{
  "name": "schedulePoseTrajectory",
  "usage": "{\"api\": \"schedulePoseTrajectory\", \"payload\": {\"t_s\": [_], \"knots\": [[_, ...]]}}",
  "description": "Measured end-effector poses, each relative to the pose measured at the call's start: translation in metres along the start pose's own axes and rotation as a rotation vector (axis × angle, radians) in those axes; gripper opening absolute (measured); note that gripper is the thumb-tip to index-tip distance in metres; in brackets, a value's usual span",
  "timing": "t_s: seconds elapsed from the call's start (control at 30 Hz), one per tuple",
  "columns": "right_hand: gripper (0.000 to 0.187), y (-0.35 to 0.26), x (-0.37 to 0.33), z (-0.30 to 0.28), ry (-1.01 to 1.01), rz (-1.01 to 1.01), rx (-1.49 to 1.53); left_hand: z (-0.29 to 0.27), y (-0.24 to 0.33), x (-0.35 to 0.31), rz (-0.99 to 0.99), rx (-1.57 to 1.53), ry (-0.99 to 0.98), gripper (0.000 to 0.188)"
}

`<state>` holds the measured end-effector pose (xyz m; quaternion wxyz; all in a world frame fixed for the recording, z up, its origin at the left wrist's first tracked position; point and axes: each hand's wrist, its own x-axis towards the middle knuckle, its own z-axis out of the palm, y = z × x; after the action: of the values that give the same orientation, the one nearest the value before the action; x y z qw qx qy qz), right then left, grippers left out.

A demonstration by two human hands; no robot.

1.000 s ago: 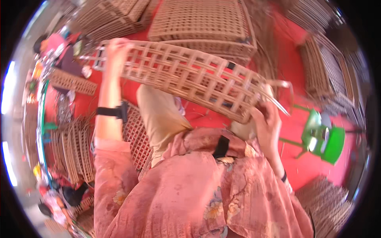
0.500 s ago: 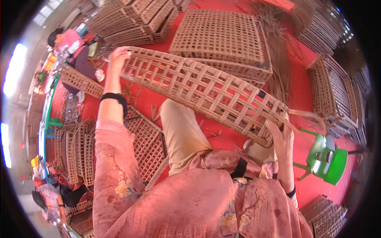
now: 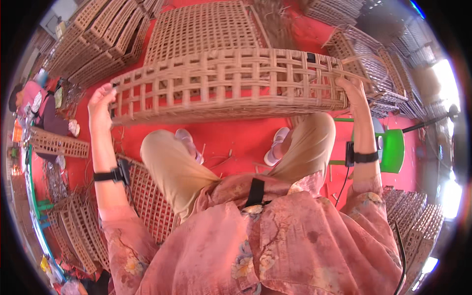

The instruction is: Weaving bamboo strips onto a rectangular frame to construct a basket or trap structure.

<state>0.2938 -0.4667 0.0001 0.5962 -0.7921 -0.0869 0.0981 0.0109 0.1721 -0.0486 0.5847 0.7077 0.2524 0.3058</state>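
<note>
Both hands spread wide, and a long woven basket (image 3: 221, 106) stretched between them! Left hand (image 3: 101, 101) pinching one end, right hand (image 3: 351, 88) gripping the other, with a loose strip (image 3: 361, 73) poking out just beside those fingers. There's a black patch (image 3: 310, 57) on the top edge, nearer the right hand. Black straps circle both forearms. Below the basket, between the forearms, bent knees in tan trousers (image 3: 174, 155) and pale shoes (image 3: 189, 142) over a red floor (image 3: 236, 147). Past the hands, a broad woven panel (image 3: 201, 29); beyond the left, stacked baskets (image 3: 103, 42); below the right, a green chair (image 3: 393, 150).
</note>
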Motion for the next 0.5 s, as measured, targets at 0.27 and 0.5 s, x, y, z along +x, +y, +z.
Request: {"api": "schedulePoseTrajectory", "payload": {"t_s": [0.27,0.5], "knots": [[0.036,0.071,-0.006,-0.092,0.394,-0.101,-0.514,0.118,0.053,-0.100,0.062,0.127,-0.115,0.011],[0.053,0.060,-0.019,-0.051,0.598,-0.005,-0.665,-0.091,0.006,-0.017,0.536,1.097,0.365,0.012]]}}
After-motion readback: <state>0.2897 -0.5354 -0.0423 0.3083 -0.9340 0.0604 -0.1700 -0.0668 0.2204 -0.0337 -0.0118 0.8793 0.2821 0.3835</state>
